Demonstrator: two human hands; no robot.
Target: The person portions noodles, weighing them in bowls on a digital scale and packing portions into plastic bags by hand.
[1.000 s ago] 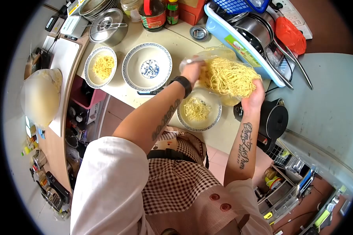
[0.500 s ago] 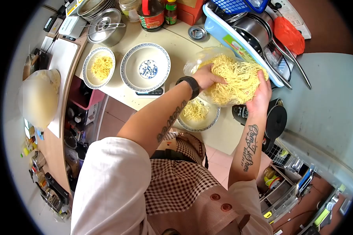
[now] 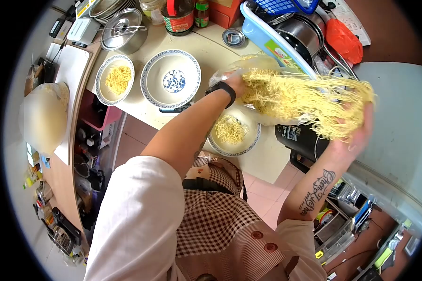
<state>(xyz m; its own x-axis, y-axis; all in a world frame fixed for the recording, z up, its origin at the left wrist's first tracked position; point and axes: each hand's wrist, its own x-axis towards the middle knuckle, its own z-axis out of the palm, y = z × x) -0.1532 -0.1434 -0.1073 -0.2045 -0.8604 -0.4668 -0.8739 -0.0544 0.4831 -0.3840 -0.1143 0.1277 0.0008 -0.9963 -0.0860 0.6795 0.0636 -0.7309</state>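
Observation:
My left hand is closed at the mouth of a clear plastic bag that holds thin yellow noodles. Out to the right, my right hand grips a large bunch of them, and the strands stretch in a thick band back to the bag. Motion blurs my right fingers slightly. Below the bag sits a patterned bowl with a small heap of noodles. To the left, a larger blue-rimmed bowl with a blue flower inside rests on a scale. Farther left, an oval bowl contains more noodles.
A light-blue basin full of pans stands behind the bag. A black appliance sits under my right forearm. At the back are a lidded steel pot, a red-labelled jar and a small metal lid.
My right hand has moved right and slightly down, drawing a bunch of noodles out of the bag into a long band. My left hand has shifted slightly left along the bag.

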